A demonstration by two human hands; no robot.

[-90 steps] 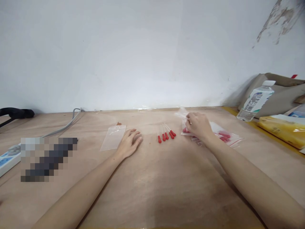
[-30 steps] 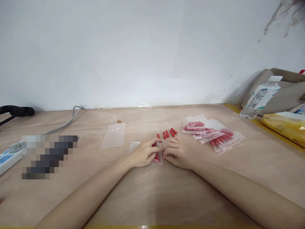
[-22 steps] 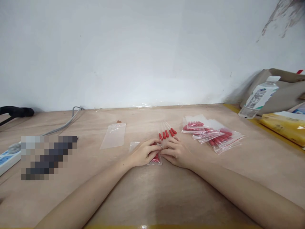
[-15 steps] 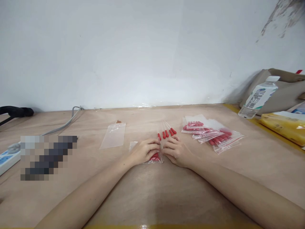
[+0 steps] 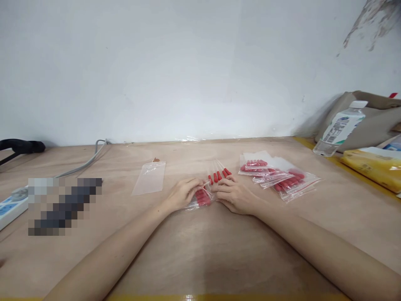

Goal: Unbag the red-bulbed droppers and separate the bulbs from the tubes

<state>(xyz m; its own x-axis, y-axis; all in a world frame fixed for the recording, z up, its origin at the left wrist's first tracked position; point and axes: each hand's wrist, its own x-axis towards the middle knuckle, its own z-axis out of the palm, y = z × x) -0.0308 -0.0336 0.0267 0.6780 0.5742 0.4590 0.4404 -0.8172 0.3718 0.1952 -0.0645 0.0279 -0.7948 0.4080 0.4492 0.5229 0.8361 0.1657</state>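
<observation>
Between my hands lies a clear zip bag (image 5: 203, 199) with several red-bulbed droppers inside, their bulbs toward me. My left hand (image 5: 185, 194) is closed on the bag's left side, thumb and fingers pinching the plastic. My right hand (image 5: 234, 195) is curled at the bag's right edge, its fingertips closed on the plastic. Just beyond my fingers, several loose droppers (image 5: 219, 175) with red rubber bulbs and clear tubes lie on the table, tubes pointing away. My fingers hide part of the bag.
Several filled zip bags (image 5: 283, 179) overlap on the right. A flat empty zip bag (image 5: 149, 179) lies left of centre. A water bottle (image 5: 340, 128), a yellow packet (image 5: 372, 167) and a grey-brown bag (image 5: 380, 121) stand far right. A power strip (image 5: 12, 210) with a cable sits left.
My left hand has shifted slightly left and up, and the filled bag has turned so more red bulbs show. My right hand has moved only a little.
</observation>
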